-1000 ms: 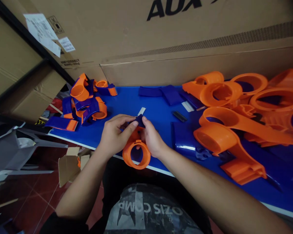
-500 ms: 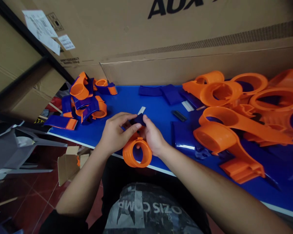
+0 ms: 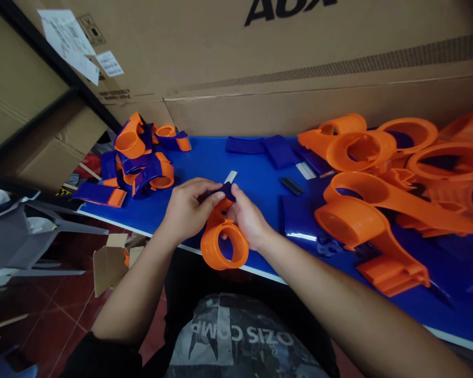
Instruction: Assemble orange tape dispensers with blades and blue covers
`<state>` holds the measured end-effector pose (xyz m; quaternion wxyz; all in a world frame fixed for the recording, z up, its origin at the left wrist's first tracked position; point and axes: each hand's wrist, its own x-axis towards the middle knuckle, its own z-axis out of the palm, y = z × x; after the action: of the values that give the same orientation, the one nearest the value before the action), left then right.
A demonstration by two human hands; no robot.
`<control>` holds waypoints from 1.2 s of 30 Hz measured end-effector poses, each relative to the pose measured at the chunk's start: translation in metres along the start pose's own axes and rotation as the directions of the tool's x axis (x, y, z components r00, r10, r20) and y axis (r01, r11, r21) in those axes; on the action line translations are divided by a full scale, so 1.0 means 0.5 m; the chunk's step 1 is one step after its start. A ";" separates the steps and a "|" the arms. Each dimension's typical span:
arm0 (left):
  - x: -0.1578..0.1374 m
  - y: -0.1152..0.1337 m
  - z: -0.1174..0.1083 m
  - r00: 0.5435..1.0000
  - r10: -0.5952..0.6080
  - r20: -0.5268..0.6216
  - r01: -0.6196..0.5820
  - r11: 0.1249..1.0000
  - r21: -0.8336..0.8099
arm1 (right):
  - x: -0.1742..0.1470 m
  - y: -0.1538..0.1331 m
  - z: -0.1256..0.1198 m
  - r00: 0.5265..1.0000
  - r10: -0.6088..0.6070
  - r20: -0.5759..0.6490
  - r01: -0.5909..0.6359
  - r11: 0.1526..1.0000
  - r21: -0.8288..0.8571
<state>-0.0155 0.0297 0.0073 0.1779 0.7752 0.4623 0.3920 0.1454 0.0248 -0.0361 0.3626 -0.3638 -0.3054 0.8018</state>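
Observation:
At the front edge of the blue table, both hands work on one orange tape dispenser [image 3: 224,248], its round ring hanging toward me. My right hand [image 3: 246,218] is closed around the dispenser's body from the right, thumb up at its far end. My left hand [image 3: 191,207] pinches a dark blue plastic flap [image 3: 229,192] at that far end between thumb and fingers. Just beyond the fingertips a white strip [image 3: 231,177] shows on the table. The dispenser's middle is partly covered by my fingers.
Orange dispensers [image 3: 362,149] are heaped at right. Dispensers with blue flaps [image 3: 153,176] are piled at left. Blue sheets [image 3: 278,152] and a black strip [image 3: 292,186] lie on the table [image 3: 205,157]. A large cardboard box [image 3: 220,63] stands behind; a small open carton [image 3: 110,262] is below left.
The view has shifted slightly. Both hands keep their hold on the dispenser and flap, with only small finger movement; more of the dispenser's orange body shows between the hands.

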 end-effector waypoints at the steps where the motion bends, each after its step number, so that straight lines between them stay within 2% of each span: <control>1: 0.000 0.000 -0.001 1.000 0.001 0.000 -0.001 1.000 0.006 | 0.000 0.000 0.000 1.000 -0.001 0.000 0.001 1.000 -0.005; 7: -0.002 0.007 0.000 0.997 0.082 -0.006 -0.082 0.997 0.008 | 0.003 0.005 -0.001 0.998 -0.055 -0.033 0.055 0.998 -0.024; 15: -0.005 0.010 0.005 0.992 0.129 -0.016 -0.128 0.991 0.030 | 0.001 0.002 -0.001 1.000 -0.021 -0.007 0.021 1.000 0.010; 22: -0.002 0.003 0.002 0.990 0.141 0.022 -0.142 0.989 0.039 | 0.000 0.000 0.000 1.000 -0.004 -0.021 0.004 1.000 0.007; 30: -0.003 -0.005 0.000 0.991 0.136 0.016 -0.136 0.990 0.031 | 0.002 0.002 0.003 0.993 -0.017 -0.120 0.019 1.000 0.009; 36: -0.018 -0.016 0.011 0.991 0.129 -0.024 -0.129 0.991 0.032 | 0.002 0.004 0.001 0.998 0.021 -0.065 -0.020 1.000 0.017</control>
<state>-0.0186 0.0266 -0.0053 0.1345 0.8009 0.4193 0.4058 0.1441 0.0243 -0.0376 0.3671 -0.3900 -0.2829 0.7957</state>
